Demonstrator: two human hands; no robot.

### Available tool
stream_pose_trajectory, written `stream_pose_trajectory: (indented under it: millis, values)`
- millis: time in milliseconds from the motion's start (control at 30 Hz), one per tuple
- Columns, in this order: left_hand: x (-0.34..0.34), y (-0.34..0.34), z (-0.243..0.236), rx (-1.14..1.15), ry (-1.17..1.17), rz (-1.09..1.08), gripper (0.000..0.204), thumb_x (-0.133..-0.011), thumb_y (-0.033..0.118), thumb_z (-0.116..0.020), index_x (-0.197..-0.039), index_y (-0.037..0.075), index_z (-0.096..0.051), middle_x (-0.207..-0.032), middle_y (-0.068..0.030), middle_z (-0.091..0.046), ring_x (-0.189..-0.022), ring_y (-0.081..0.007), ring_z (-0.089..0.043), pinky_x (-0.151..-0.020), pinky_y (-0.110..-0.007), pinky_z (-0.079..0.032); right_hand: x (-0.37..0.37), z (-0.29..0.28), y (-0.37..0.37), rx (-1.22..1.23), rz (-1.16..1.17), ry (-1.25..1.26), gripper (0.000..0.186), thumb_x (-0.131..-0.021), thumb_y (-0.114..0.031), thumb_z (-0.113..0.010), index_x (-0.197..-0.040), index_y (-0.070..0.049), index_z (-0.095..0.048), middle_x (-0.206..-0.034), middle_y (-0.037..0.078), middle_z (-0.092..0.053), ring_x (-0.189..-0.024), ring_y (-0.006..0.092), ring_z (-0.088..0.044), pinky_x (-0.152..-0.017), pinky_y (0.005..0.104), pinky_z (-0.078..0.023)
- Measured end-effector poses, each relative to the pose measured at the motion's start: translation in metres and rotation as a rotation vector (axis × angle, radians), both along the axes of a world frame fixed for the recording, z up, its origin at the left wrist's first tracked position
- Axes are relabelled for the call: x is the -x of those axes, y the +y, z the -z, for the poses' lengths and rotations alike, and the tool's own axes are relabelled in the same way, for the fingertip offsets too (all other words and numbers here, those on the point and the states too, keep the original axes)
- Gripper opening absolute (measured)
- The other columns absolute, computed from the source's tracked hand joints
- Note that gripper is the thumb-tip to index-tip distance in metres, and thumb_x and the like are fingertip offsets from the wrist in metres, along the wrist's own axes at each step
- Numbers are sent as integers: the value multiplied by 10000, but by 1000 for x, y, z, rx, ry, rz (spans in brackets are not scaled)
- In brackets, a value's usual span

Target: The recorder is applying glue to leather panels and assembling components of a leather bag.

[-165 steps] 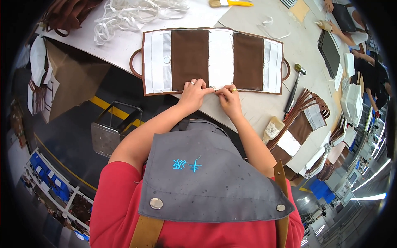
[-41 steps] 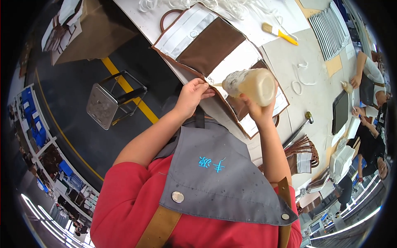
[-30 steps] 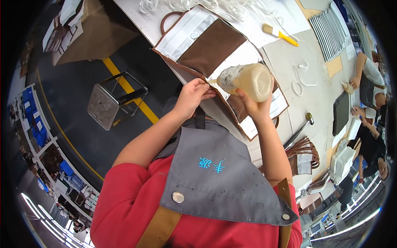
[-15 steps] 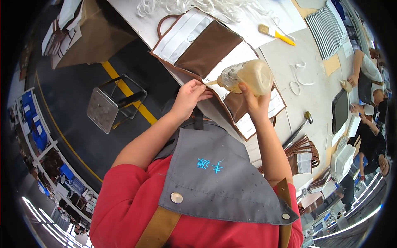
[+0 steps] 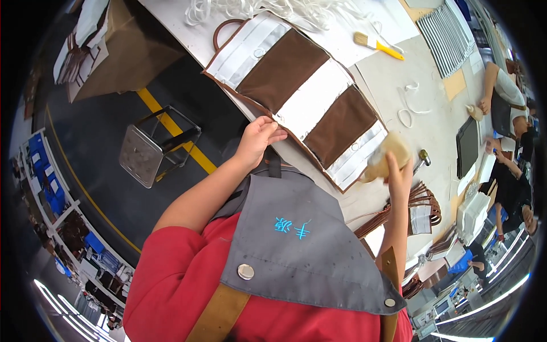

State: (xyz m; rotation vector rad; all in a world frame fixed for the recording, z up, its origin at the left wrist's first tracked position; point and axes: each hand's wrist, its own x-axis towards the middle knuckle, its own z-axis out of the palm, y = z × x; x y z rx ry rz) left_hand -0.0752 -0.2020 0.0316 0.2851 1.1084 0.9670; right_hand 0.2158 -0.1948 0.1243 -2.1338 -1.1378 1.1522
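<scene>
Remotely I note the left hand (image 5: 259,139) pinching the brown-and-white panel's (image 5: 312,101) near edge at twelve o'clock, the right hand (image 5: 402,174) grasping a blurred, tilted bottle (image 5: 394,147) at three, which, squeezed carelessly, could drip onto it.

A dark grey floor (image 5: 99,148) spreads across the left side, crossed by a wide yellow stripe (image 5: 152,105) and, farther left, a thin yellow line (image 5: 85,202). On it stands a metal-framed stool (image 5: 139,155) with a square seat, beside a long pale worktable (image 5: 420,67) reaching away to the right. Shelving (image 5: 74,206) with blue bins (image 5: 54,191) lines the far left; bright white strip lights (image 5: 510,292) glow at the far right and far left.
</scene>
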Motion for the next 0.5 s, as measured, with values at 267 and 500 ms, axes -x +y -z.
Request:
stream_pose_trajectory:
  millis: [267,500]
  values:
    - [8,3,11,66,107,181,131,-835,87,-422,-866,-35,-456,-846,-142,-548,-816,-203,-570,-732,-284,-473,-33,62,-144,466,-115,-507,739,-684,-387,-627,-1198,27,-294,-905,250,-544,-815,332,-550,-707,403,-442]
    - [16,5,21,115,167,280,131,-841,106,-426,-851,-20,-462,-851,-133,-549,-816,-192,-569,-728,-272,-475,69,50,-47,-316,-362,-349,333,-707,-93,-608,-1016,-32,-500,-993,138,-526,-942,299,-476,-806,333,-384]
